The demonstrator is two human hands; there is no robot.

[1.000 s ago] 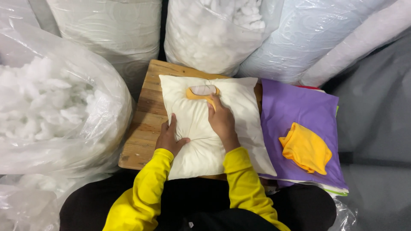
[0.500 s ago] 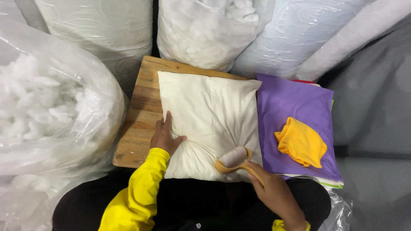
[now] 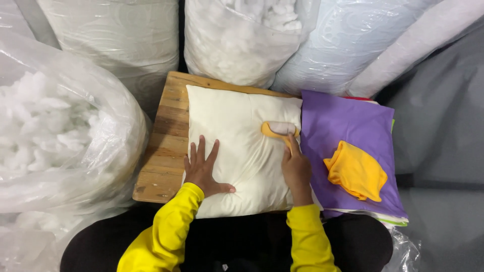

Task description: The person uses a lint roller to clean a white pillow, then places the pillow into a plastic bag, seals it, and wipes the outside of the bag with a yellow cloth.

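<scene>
A cream pillow lies on a small wooden table. My left hand rests flat on the pillow's lower left part, fingers spread. My right hand grips the orange handle of a lint roller, whose pale roll lies on the pillow near its right edge. Both arms wear yellow sleeves.
A purple fabric stack with a folded yellow cloth on it lies right of the pillow. A clear bag of white stuffing stands at the left. More filled bags crowd the back, with grey fabric at the right.
The right hand drew the lint roller down off the pillow's lower right corner, then moved it back up onto the pillow's right side. The left hand shifted slightly and spread flat.
</scene>
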